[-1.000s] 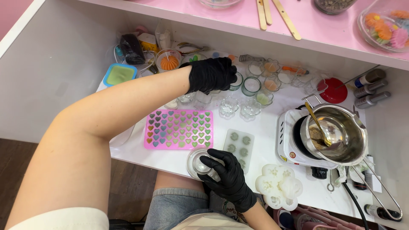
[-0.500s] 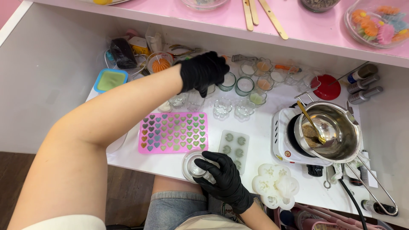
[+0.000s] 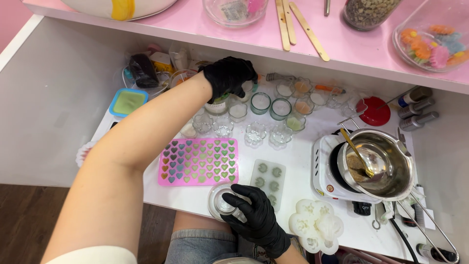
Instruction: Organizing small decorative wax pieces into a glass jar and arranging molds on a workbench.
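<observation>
L hand grips bottle, R hand holds glass jar

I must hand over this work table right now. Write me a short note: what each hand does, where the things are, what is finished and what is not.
Left hand, in a black glove, reaches to the back row of small glass cups and grips a small bottle there; what it is exactly is hidden.
Right hand, also gloved, holds a clear glass jar at the table's front edge.
Pink heart mold: cavities look filled. Grey-green mold beside it also looks filled.
Metal pot sits on the white hot plate with a spoon inside.
Several front cups look empty.
</observation>
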